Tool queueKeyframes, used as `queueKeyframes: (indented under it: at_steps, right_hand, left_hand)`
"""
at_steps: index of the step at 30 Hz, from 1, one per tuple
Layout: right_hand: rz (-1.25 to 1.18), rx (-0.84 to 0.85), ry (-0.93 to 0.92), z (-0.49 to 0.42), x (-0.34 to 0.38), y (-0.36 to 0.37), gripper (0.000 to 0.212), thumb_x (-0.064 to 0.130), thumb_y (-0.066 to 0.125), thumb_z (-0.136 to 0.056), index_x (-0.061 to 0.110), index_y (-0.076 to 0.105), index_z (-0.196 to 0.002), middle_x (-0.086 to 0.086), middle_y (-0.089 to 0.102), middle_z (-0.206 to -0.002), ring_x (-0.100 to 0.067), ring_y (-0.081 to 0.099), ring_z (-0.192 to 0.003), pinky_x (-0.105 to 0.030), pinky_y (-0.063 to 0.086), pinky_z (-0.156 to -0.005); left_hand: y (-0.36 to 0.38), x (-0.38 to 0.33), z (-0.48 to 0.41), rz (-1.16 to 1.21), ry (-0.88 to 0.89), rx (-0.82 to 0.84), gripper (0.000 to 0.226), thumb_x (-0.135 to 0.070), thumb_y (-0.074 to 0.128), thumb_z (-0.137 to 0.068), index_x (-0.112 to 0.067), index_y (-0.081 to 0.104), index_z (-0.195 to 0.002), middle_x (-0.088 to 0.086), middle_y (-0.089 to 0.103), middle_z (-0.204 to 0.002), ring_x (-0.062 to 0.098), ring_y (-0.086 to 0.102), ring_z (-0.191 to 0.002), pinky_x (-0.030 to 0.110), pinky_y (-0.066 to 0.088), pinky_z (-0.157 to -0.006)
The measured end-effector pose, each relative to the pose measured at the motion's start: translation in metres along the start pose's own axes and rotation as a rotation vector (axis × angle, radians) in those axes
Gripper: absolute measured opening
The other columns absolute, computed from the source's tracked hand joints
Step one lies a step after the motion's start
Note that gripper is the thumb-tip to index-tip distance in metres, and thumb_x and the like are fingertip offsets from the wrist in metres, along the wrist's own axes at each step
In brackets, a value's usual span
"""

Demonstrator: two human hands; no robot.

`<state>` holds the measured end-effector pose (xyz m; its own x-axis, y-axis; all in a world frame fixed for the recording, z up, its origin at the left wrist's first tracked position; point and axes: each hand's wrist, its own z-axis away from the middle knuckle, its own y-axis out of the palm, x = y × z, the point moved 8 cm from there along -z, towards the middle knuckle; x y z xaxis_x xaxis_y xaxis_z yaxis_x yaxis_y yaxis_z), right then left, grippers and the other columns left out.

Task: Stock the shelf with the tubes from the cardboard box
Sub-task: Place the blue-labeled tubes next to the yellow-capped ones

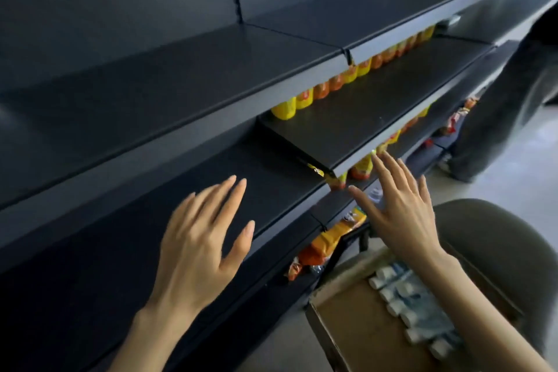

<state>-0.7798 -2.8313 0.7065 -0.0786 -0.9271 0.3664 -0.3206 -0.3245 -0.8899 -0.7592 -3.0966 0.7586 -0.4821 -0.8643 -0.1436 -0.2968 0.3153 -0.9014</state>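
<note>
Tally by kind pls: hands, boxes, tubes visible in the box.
Hands: 2 (left hand, right hand, both empty)
Cardboard box: 1
Tubes: 7 caps showing; the arm hides any others
Total: 10

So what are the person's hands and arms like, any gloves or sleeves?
No gloves and no sleeves in view: the left hand and the right hand are bare and slender, with longish nails. The forearms are uncovered too. No rings, watch or bracelets show.

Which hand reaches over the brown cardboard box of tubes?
The right hand; its forearm crosses the cardboard box, while the left hand hovers over the dark shelf.
</note>
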Motion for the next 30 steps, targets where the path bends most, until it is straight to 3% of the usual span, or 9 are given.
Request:
queueKeyframes:
  at_steps: [7,12,20,25,30]
  right_hand:
    - [0.049,0.099,0.357,0.052,-0.113,0.052,0.085,0.069,0.019,-0.081,0.021,0.022,-0.151,-0.002,0.019,-0.158,-0.022,0.013,-0.146,-0.051,0.012,-0.116]
    - [0.055,0.173,0.622,0.101,-0.167,0.096,0.073,0.06,0.035,-0.091,0.021,0.02,-0.151,-0.002,0.016,-0.159,-0.023,0.013,-0.146,-0.051,0.013,-0.116]
    - [0.038,0.216,0.939,0.162,-0.199,0.156,0.073,0.06,0.033,-0.092,0.021,0.017,-0.151,-0.002,0.015,-0.159,-0.021,0.016,-0.146,-0.048,0.017,-0.117]
    - [0.028,0.233,1.077,0.185,-0.212,0.192,0.074,0.06,0.035,-0.092,0.019,0.017,-0.151,-0.002,0.017,-0.159,-0.019,0.017,-0.145,-0.046,0.022,-0.115]
    - [0.0,0.217,1.159,0.2,-0.236,0.22,0.074,0.059,0.037,-0.093,0.015,0.019,-0.15,-0.005,0.019,-0.158,-0.02,0.021,-0.144,-0.044,0.028,-0.113]
  left_hand:
    - [0.116,-0.022,-0.037,0.043,0.035,0.298,0.062,-0.051,0.019,-0.095,-0.014,0.031,-0.144,0.008,0.04,-0.148,0.026,0.04,-0.135,0.044,0.025,-0.109]
    - [0.183,-0.042,-0.058,0.088,0.146,0.45,0.07,-0.055,0.015,-0.092,-0.015,0.031,-0.146,0.004,0.034,-0.152,0.022,0.033,-0.14,0.044,0.023,-0.113]
    - [0.278,-0.083,-0.073,0.173,0.338,0.656,0.079,-0.063,0.003,-0.085,-0.022,0.021,-0.15,-0.001,0.024,-0.156,0.016,0.021,-0.144,0.04,0.017,-0.118]
    - [0.33,-0.1,-0.069,0.21,0.418,0.718,0.067,-0.056,0.017,-0.092,-0.022,0.024,-0.15,-0.001,0.027,-0.156,0.016,0.023,-0.144,0.041,0.019,-0.117]
    - [0.37,-0.12,-0.062,0.22,0.466,0.771,0.066,-0.055,0.018,-0.092,-0.022,0.024,-0.149,-0.001,0.029,-0.155,0.015,0.024,-0.143,0.039,0.019,-0.115]
